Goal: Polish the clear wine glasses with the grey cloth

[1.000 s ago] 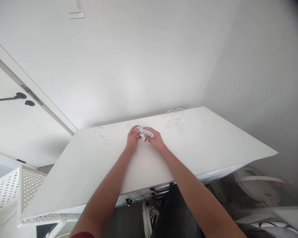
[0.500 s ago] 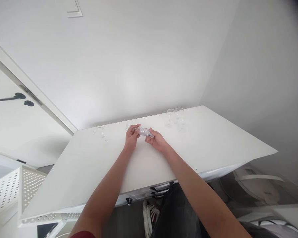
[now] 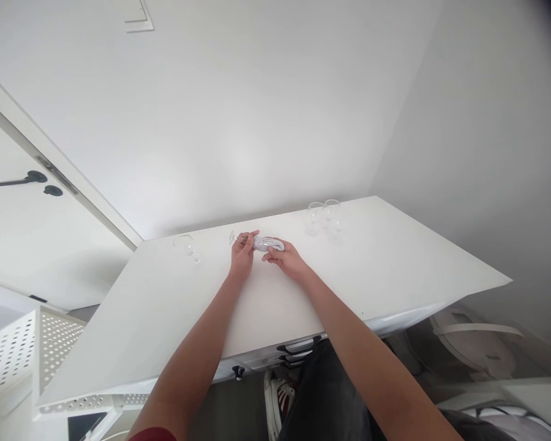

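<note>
A clear wine glass (image 3: pixel 262 244) lies tilted sideways above the white tabletop, its foot pointing left and its bowl right. My left hand (image 3: pixel 242 252) is closed around the stem, close to the base of the bowl. Whitish material, which looks like a cloth, shows in the bowl. At the bowl's mouth end my right hand (image 3: pixel 288 258) is closed, thumb in front and some fingers hidden behind the glass. Another wine glass (image 3: pixel 183 242) stands to the left. Two more wine glasses, a left one (image 3: pixel 315 212) and a right one (image 3: pixel 332 210), stand close together at the back right.
The white tabletop (image 3: pixel 395 257) meets a pale wall (image 3: pixel 257 110) at the back. At the left are a door with a black handle (image 3: pixel 32 177) and a perforated white panel (image 3: pixel 57 346). Drawers with black handles (image 3: pixel 298 355) lie below the front edge.
My right hand has shifted slightly left along the bowl, its thumb now lower on the glass. The glass has turned a little, and my left hand stays at the stem.
</note>
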Motion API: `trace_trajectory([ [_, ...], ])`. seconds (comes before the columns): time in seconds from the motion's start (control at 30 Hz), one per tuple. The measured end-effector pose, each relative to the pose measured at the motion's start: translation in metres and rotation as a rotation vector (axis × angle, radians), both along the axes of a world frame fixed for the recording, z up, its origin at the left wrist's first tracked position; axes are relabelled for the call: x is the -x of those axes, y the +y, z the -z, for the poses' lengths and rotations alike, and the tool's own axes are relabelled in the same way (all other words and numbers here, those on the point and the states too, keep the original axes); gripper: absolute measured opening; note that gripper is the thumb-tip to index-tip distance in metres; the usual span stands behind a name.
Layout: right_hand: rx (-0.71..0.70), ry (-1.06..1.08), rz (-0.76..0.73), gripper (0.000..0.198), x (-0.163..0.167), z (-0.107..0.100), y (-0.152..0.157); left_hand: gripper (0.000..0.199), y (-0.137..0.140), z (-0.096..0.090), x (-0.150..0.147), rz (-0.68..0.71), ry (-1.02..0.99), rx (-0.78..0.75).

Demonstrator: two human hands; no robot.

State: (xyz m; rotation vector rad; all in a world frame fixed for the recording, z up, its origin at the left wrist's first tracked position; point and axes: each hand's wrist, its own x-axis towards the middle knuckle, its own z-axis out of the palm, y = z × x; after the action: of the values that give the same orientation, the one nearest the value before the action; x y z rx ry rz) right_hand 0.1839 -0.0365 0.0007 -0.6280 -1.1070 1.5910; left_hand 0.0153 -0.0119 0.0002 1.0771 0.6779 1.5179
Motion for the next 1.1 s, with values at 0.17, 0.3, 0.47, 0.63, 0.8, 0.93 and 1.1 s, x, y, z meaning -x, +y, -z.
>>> trace_trajectory([
  [0.17, 0.194, 0.119, -0.011, 0.037, -0.008, -0.001, 0.002, 0.024, -0.001, 0.001, -0.002, 0.032, 0.077, -0.059],
  [0.3, 0.178, 0.204, 0.192, 0.045, -0.007, 0.002, 0.009, 0.035, -0.004, 0.0, -0.007, 0.129, 0.153, -0.05],
  [0.47, 0.078, 0.3, 0.38, 0.037, -0.013, 0.004, 0.017, 0.055, -0.006, -0.002, -0.007, 0.194, 0.058, -0.021],
  [0.63, 0.002, 0.335, 0.414, 0.032, -0.026, 0.001, 0.017, 0.037, -0.001, -0.001, 0.0, 0.31, -0.093, 0.293],
  [0.8, -0.123, 0.094, 0.273, 0.04, -0.029, -0.004, 0.011, 0.076, -0.005, -0.003, 0.002, 0.843, 0.091, 0.51],
  [0.93, -0.178, -0.042, 0.268, 0.041, -0.026, -0.006, 0.008, 0.051, -0.008, -0.002, 0.004, 0.755, 0.138, 0.433],
  [1.1, -0.122, -0.081, 0.379, 0.042, -0.025, -0.007, 0.01, 0.037, -0.01, -0.004, 0.005, 0.655, 0.194, 0.377],
])
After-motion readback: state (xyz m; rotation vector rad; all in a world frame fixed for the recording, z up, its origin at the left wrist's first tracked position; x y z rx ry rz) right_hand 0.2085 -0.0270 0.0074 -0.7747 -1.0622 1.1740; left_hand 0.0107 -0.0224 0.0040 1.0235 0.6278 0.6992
